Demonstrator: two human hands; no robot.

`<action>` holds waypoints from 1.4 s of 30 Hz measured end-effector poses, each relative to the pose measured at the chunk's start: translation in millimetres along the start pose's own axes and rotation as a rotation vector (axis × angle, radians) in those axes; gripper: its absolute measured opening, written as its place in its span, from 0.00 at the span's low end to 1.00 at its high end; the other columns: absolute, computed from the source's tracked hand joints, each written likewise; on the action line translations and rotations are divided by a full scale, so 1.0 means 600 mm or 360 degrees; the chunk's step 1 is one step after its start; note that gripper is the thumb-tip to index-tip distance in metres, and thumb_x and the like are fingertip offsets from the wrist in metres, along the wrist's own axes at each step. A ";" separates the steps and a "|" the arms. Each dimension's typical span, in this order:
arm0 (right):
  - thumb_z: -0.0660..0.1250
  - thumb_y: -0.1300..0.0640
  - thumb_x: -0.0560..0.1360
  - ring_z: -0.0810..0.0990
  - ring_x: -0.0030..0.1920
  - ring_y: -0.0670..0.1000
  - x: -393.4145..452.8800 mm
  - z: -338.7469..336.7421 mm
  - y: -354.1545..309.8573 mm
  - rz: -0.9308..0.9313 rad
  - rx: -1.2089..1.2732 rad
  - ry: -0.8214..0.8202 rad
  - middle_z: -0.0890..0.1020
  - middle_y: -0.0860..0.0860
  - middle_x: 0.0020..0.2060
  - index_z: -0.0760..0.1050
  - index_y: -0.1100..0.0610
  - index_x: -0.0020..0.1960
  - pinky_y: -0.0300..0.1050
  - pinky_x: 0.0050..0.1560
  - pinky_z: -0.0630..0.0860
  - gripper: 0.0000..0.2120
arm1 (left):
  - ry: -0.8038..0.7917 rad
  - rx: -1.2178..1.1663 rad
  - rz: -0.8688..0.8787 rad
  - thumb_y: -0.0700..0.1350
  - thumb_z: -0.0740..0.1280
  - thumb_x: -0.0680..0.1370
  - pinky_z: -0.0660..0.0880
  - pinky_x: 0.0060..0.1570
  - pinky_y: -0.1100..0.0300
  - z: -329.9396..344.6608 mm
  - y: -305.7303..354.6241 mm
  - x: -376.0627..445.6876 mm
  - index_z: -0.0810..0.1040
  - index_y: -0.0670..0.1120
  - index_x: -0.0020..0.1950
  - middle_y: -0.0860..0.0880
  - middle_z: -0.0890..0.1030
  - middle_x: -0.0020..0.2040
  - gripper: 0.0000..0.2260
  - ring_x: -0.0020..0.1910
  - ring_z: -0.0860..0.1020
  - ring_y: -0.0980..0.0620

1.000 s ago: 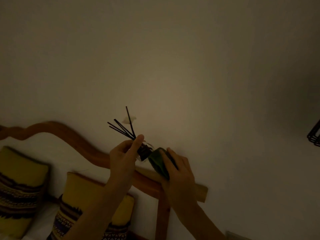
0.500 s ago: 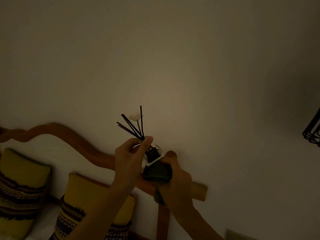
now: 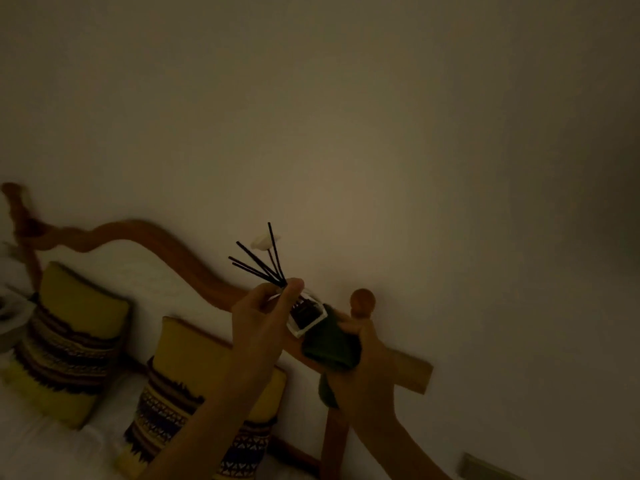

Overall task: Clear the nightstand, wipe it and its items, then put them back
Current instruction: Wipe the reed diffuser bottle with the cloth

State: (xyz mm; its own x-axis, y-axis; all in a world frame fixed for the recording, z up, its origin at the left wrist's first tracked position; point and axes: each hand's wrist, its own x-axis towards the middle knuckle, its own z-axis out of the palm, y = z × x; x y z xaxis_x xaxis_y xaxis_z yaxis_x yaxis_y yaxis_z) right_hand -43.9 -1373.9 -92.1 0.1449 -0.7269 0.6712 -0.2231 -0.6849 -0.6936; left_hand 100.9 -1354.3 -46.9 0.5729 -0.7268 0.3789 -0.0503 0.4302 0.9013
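Since a second ago your view swung right; reed diffuser (image 3: 304, 313) tipped more upright. Left hand (image 3: 263, 317) pinches its neck, reeds (image 3: 263, 261) pointing up-left. Right hand (image 3: 363, 355) cups green cloth (image 3: 332, 348) against its lower-right base, mid-air before headboard (image 3: 166, 237).

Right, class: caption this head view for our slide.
Left hand holds black-reed glass diffuser; right hand wipes it with dark green cloth.

Reed diffuser (image 3: 306, 315) tilted further left since a second ago; green cloth (image 3: 332, 348) shifted beneath bottle base; bedpost knob (image 3: 362, 301) newly exposed.
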 end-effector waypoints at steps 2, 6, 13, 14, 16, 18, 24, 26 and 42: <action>0.73 0.41 0.69 0.83 0.55 0.50 -0.017 0.008 -0.007 -0.0217 -0.0068 -0.0090 0.83 0.53 0.57 0.71 0.46 0.58 0.41 0.51 0.82 0.21 | 0.0063 -0.0024 -0.0108 0.53 0.72 0.73 0.81 0.51 0.47 -0.025 -0.006 0.003 0.82 0.38 0.47 0.42 0.83 0.43 0.17 0.45 0.83 0.46; 0.75 0.44 0.70 0.81 0.61 0.50 -0.021 0.032 -0.013 -0.0318 0.0046 0.0042 0.80 0.52 0.62 0.72 0.53 0.59 0.49 0.54 0.83 0.24 | 0.0084 -0.0313 -0.0441 0.58 0.73 0.67 0.84 0.47 0.52 -0.058 -0.004 0.003 0.83 0.37 0.49 0.40 0.85 0.46 0.24 0.47 0.85 0.44; 0.75 0.44 0.72 0.80 0.63 0.52 -0.023 0.068 -0.056 -0.0502 0.0237 0.0013 0.80 0.51 0.62 0.73 0.53 0.59 0.53 0.52 0.83 0.22 | 0.0086 -0.0471 -0.0543 0.54 0.74 0.69 0.80 0.37 0.62 -0.103 0.030 0.019 0.85 0.39 0.49 0.42 0.86 0.48 0.20 0.47 0.85 0.46; 0.76 0.48 0.70 0.80 0.62 0.51 -0.018 0.071 -0.061 -0.0414 0.0286 0.0065 0.80 0.49 0.62 0.72 0.53 0.59 0.53 0.53 0.83 0.22 | 0.0046 -0.0468 -0.0512 0.54 0.74 0.69 0.80 0.38 0.61 -0.107 0.038 0.021 0.86 0.41 0.48 0.42 0.86 0.49 0.18 0.48 0.85 0.46; 0.76 0.49 0.67 0.81 0.60 0.48 -0.014 0.075 -0.073 -0.0367 0.0274 0.0115 0.79 0.47 0.61 0.72 0.53 0.58 0.46 0.54 0.82 0.24 | -0.0002 -0.0434 -0.0446 0.55 0.75 0.67 0.81 0.42 0.60 -0.115 0.049 0.022 0.87 0.43 0.46 0.42 0.86 0.50 0.17 0.50 0.85 0.45; 0.76 0.45 0.68 0.80 0.59 0.46 -0.020 0.079 -0.076 -0.0469 0.0237 0.0006 0.80 0.47 0.59 0.72 0.54 0.58 0.40 0.53 0.81 0.24 | -0.0012 -0.0379 -0.0398 0.55 0.74 0.69 0.81 0.45 0.56 -0.125 0.057 0.020 0.85 0.41 0.49 0.40 0.85 0.52 0.19 0.52 0.84 0.43; 0.77 0.58 0.65 0.80 0.58 0.49 -0.026 0.107 -0.043 -0.0086 0.0179 -0.0126 0.75 0.35 0.59 0.66 0.37 0.62 0.36 0.54 0.79 0.33 | 0.0058 -0.0004 -0.0112 0.51 0.74 0.72 0.82 0.48 0.55 -0.169 0.038 -0.003 0.82 0.44 0.40 0.45 0.84 0.41 0.11 0.48 0.85 0.45; 0.77 0.57 0.69 0.75 0.67 0.51 -0.041 0.126 -0.030 -0.0034 0.0079 -0.0319 0.74 0.44 0.66 0.61 0.44 0.73 0.43 0.64 0.76 0.39 | 0.0037 0.0087 -0.0059 0.49 0.75 0.72 0.81 0.45 0.60 -0.191 0.025 -0.016 0.82 0.52 0.36 0.49 0.85 0.39 0.06 0.46 0.85 0.49; 0.72 0.66 0.74 0.68 0.73 0.54 -0.358 0.346 0.057 0.0299 0.0064 -0.1650 0.70 0.56 0.72 0.61 0.59 0.77 0.54 0.73 0.67 0.34 | 0.1035 0.0740 -0.0576 0.43 0.80 0.68 0.77 0.48 0.69 -0.563 -0.204 -0.339 0.81 0.57 0.47 0.47 0.79 0.52 0.14 0.50 0.81 0.55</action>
State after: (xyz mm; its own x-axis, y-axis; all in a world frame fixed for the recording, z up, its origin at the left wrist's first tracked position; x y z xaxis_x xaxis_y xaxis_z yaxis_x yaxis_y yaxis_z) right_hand 117.4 -1251.5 -314.2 0.8689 -0.4948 0.0129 -0.2984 -0.5444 -0.7840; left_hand 267.1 -1078.1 -305.0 0.9639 -0.2659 -0.0137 -0.0225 -0.1324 0.9909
